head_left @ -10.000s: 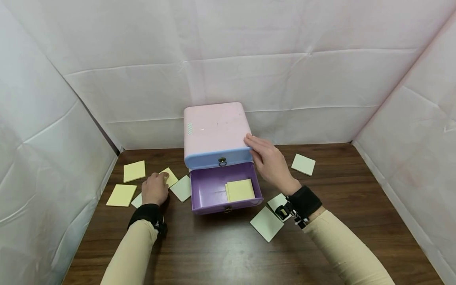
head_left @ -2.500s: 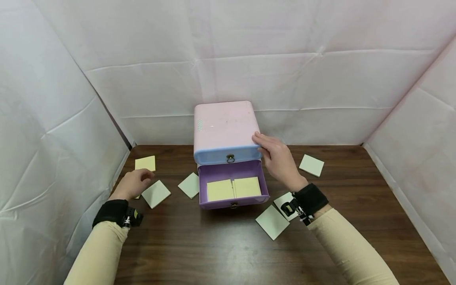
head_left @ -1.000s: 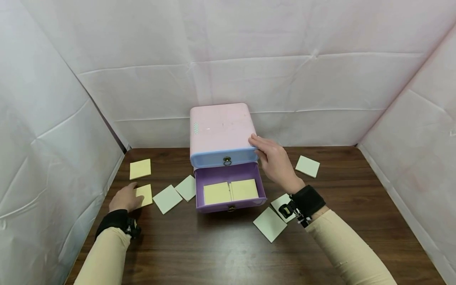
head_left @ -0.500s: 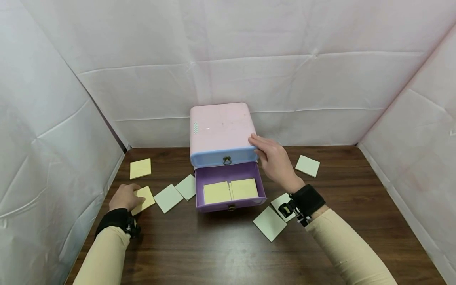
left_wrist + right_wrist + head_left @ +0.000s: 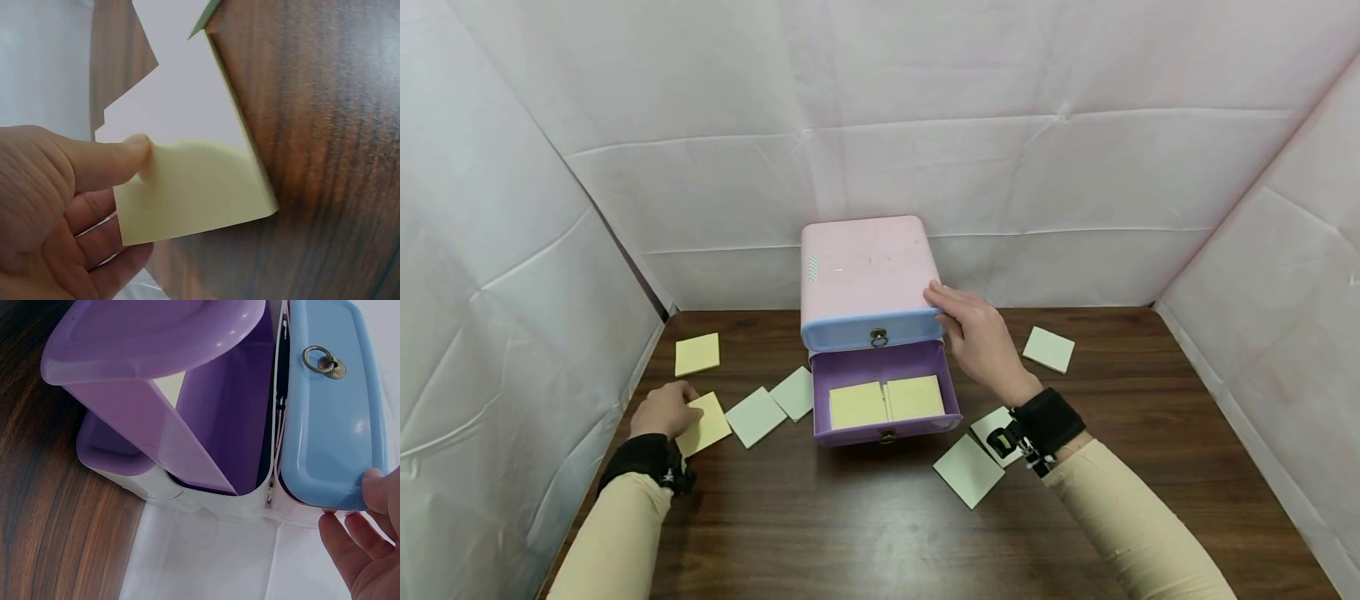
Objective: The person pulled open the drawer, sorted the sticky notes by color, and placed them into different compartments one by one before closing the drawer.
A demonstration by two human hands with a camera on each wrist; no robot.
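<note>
White sheeting (image 5: 1075,167) walls off three sides of our dark wood surface (image 5: 865,525), and against the back wall stands the small pink drawer unit (image 5: 865,267). Its blue upper drawer (image 5: 872,332) is closed, its purple lower drawer (image 5: 883,392) pulled out toward us.

Inside that purple drawer we see two yellow pads (image 5: 886,402) lying flat side by side, so we judge that part of the gathering is done. Much is left, going by how things lie now: a yellow pad (image 5: 697,354) sits near the left wall, two pale pads (image 5: 775,407) lie touching just left of the drawer, a pale pad (image 5: 1048,348) rests well off to the right, and two more pale pads (image 5: 967,469) lie by our right wrist, one partly hidden under the wrist strap.

Our right hand (image 5: 977,337) rests against the unit's right front corner with fingers laid fairly straight along the edge of the blue drawer, steadying it rather than gripping; the right wrist view shows the fingertips (image 5: 375,487) touching that blue front.

Our left hand (image 5: 664,410) is at the left edge of the surface, pinching the yellow sticky pad (image 5: 707,423). The left wrist view shows the thumb (image 5: 119,159) pressed on top and fingers curled beneath, one edge of the pad raised while its far corner seems close to the wood. By our reading this pad is just being picked up, well apart from the drawer.
</note>
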